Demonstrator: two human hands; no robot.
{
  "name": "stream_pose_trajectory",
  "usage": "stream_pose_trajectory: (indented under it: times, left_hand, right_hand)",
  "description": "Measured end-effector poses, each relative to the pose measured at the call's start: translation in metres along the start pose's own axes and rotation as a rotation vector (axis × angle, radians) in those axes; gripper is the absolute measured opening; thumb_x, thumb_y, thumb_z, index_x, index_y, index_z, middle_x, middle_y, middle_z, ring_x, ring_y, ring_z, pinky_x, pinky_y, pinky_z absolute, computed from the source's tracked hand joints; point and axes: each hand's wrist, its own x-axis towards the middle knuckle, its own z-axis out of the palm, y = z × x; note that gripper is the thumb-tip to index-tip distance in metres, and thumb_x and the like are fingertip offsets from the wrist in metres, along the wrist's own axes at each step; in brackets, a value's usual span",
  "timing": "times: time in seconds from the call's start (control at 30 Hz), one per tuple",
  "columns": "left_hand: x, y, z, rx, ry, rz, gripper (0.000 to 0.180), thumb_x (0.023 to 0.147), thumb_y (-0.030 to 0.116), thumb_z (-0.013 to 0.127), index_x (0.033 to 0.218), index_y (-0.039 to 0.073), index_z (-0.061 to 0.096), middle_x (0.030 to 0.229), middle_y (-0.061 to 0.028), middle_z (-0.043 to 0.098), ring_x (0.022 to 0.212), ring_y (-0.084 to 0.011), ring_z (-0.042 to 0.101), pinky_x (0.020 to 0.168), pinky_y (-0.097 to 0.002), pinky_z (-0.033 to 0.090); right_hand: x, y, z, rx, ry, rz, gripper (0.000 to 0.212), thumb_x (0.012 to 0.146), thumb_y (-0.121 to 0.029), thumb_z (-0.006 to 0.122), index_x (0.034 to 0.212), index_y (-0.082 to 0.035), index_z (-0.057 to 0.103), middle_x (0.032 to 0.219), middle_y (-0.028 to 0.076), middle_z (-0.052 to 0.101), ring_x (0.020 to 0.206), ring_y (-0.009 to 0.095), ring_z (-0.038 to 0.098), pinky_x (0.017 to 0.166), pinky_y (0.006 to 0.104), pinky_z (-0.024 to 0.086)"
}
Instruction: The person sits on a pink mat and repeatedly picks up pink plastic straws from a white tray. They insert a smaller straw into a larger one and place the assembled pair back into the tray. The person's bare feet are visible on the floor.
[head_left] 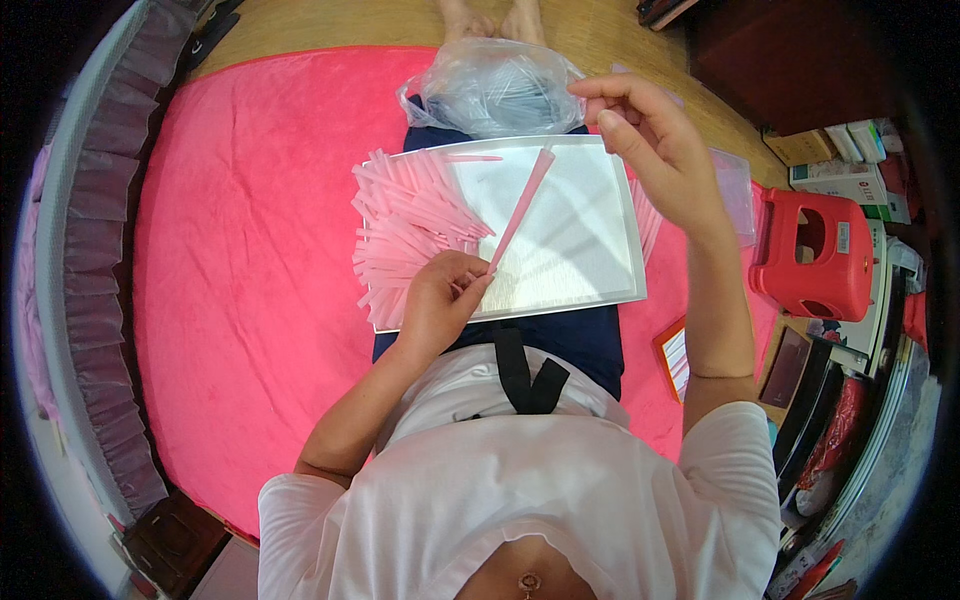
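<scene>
My left hand (443, 297) pinches the lower end of a slim pink tube (521, 208), which slants up and to the right over a shallow white tray (585, 255). Its upper end looks paler. Beside that hand, a heap of similar pink tubes (415, 215) fills the left part of the tray and overhangs its edge. My right hand (650, 140) is raised past the tray's far right corner, fingers bent and thumb drawn in near the fingertips. Whatever may be between them is too small to make out. Close to those fingertips lies a clear plastic bag (500, 90) with greyish, thin contents.
The tray rests on my lap, above a pink mat (240, 250). More pink tubes (645, 222) lie past its right edge. A red plastic stool (820, 255) lies at the right, near boxes (840, 180). An orange-edged item (674, 358) is by my right side. A grey ruffled cloth (95, 250) hangs at left.
</scene>
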Motion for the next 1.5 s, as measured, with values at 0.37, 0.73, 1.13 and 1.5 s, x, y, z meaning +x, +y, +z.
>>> stream_pose_trajectory:
  times: [0.37, 0.73, 1.13, 1.5]
  left_hand:
    - [0.000, -0.004, 0.001, -0.047, -0.006, 0.012, 0.010, 0.089, 0.004, 0.068, 0.097, 0.000, 0.067, 0.086, -0.0018, 0.061, 0.066, -0.0059, 0.054, 0.058, -0.0212, 0.043]
    - [0.003, 0.001, 0.005, -0.374, -0.081, -0.144, 0.013, 0.091, 0.007, 0.068, 0.101, 0.000, 0.065, 0.083, -0.0004, 0.065, 0.067, -0.0054, 0.057, 0.059, -0.0199, 0.044]
    - [0.005, 0.009, 0.016, -0.404, -0.162, -0.176, 0.014, 0.090, 0.009, 0.069, 0.102, 0.003, 0.067, 0.085, 0.0010, 0.066, 0.071, -0.0036, 0.057, 0.061, -0.0188, 0.044]
    - [0.006, 0.019, 0.023, -0.337, -0.186, -0.193, 0.013, 0.091, 0.012, 0.068, 0.101, 0.003, 0.071, 0.077, 0.0033, 0.060, 0.067, -0.0030, 0.050, 0.058, -0.0194, 0.039]
  right_hand:
    - [-0.018, 0.003, 0.025, -0.296, -0.084, -0.123, 0.049, 0.084, 0.007, 0.046, 0.129, -0.008, 0.056, 0.124, 0.013, 0.051, 0.102, 0.022, 0.057, 0.083, 0.0312, 0.049]
    - [-0.064, 0.047, 0.069, 0.317, -0.002, 0.322, 0.036, 0.088, 0.000, 0.060, 0.124, -0.005, 0.058, 0.104, 0.003, 0.064, 0.082, 0.008, 0.058, 0.071, 0.0216, 0.047]
    - [-0.103, 0.047, 0.116, 0.629, 0.124, 0.485, 0.022, 0.090, -0.001, 0.065, 0.111, -0.002, 0.058, 0.098, 0.002, 0.061, 0.090, 0.009, 0.060, 0.082, 0.0234, 0.049]
    - [-0.136, 0.089, -0.002, 0.143, 0.609, 0.428, 0.017, 0.090, -0.002, 0.064, 0.107, 0.000, 0.061, 0.092, 0.003, 0.064, 0.079, 0.009, 0.061, 0.072, 0.0233, 0.051]
